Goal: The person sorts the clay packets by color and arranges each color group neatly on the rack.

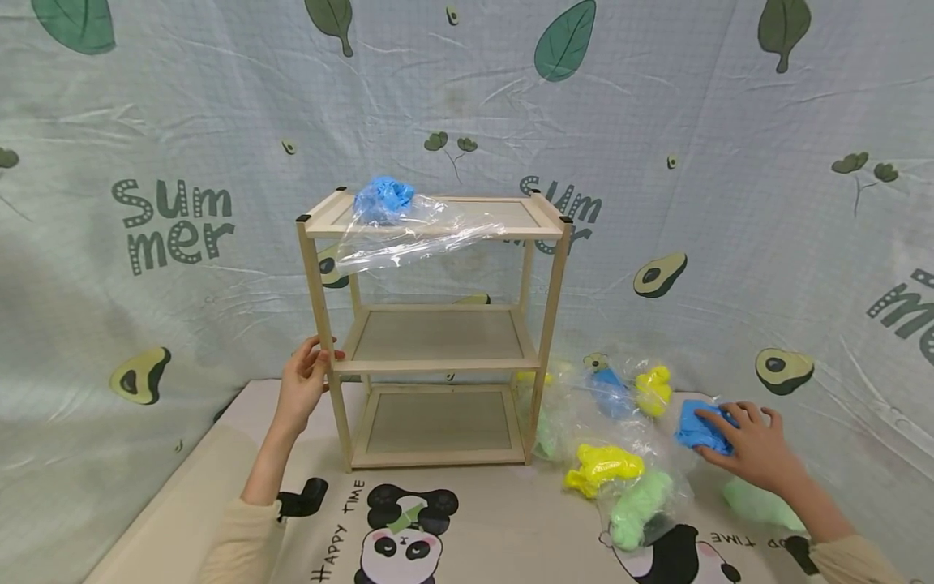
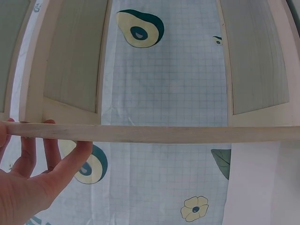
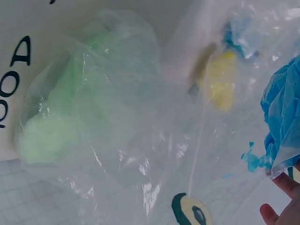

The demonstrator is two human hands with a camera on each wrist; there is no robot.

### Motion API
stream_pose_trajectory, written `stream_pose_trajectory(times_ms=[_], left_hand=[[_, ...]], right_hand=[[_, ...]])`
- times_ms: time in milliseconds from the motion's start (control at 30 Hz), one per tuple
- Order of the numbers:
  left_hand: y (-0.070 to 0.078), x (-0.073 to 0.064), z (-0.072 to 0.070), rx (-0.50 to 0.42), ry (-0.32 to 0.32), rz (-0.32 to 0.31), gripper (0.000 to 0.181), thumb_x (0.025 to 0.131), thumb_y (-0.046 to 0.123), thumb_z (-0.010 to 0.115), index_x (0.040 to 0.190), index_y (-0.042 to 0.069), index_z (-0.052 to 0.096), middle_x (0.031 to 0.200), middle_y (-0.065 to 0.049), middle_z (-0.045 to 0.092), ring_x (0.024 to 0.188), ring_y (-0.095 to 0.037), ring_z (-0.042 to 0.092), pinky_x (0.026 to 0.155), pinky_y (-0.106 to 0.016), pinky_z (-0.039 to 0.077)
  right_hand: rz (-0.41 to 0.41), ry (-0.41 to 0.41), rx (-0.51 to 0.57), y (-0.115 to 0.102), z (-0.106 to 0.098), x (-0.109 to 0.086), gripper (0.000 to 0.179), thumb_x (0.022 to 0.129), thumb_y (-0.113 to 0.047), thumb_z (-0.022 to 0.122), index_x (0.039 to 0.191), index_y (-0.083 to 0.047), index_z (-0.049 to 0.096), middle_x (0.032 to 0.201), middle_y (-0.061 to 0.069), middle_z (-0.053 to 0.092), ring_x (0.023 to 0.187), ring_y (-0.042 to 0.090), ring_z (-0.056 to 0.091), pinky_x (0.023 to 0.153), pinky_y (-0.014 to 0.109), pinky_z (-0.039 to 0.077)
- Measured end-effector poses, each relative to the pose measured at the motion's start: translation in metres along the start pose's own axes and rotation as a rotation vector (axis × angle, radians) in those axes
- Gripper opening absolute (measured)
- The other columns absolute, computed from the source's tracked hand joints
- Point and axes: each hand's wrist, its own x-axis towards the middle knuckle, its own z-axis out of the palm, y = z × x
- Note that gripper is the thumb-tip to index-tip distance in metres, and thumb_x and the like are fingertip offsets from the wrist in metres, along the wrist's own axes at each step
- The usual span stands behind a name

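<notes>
A small three-tier wooden shelf rack (image 1: 438,367) stands upright in the middle of the head view. My left hand (image 1: 302,381) grips its front left post at the middle tier; the left wrist view shows the fingers (image 2: 70,161) around the wooden post (image 2: 187,134). At the right, my right hand (image 1: 755,446) holds a crumpled blue bundle (image 1: 704,426) in clear plastic, fingers curved over its top. That blue bundle (image 3: 286,105) is partly cut off in the right wrist view. Another bagged blue bundle (image 1: 384,200) lies on the top tier, its clear plastic hanging over the front edge.
Right of the rack lie bagged yellow bundles (image 1: 604,469), a pale green bundle (image 1: 640,509) and a blue one (image 1: 611,393). Another green bundle (image 1: 762,504) lies under my right forearm. A printed panda cloth (image 1: 496,527) covers the table; a patterned curtain (image 1: 730,203) hangs behind.
</notes>
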Motion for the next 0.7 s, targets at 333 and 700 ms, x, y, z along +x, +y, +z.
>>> stream_pose_trajectory(times_ms=[333,700], left_hand=[[-0.001,-0.001,0.000,0.006,0.006,-0.017,0.016,0.094,0.025,0.041,0.106,0.023,0.051,0.079,0.026,0.058,0.079,0.007,0.054,0.061,-0.020,0.049],[0.000,0.000,0.000,0.008,0.011,-0.018,0.016,0.093,0.028,0.041,0.105,0.025,0.051,0.079,0.027,0.058,0.079,0.007,0.055,0.061,-0.020,0.048]], right_hand=[[-0.040,0.105,0.067,-0.005,-0.018,0.014,0.061,0.071,-0.064,0.059,0.107,-0.015,0.057,0.103,0.016,0.051,0.096,0.035,0.038,0.076,0.058,0.025],[-0.092,0.272,0.122,-0.020,-0.045,0.047,0.072,0.082,-0.072,0.029,0.106,-0.012,0.060,0.098,0.019,0.051,0.095,0.038,0.039,0.074,0.060,0.024]])
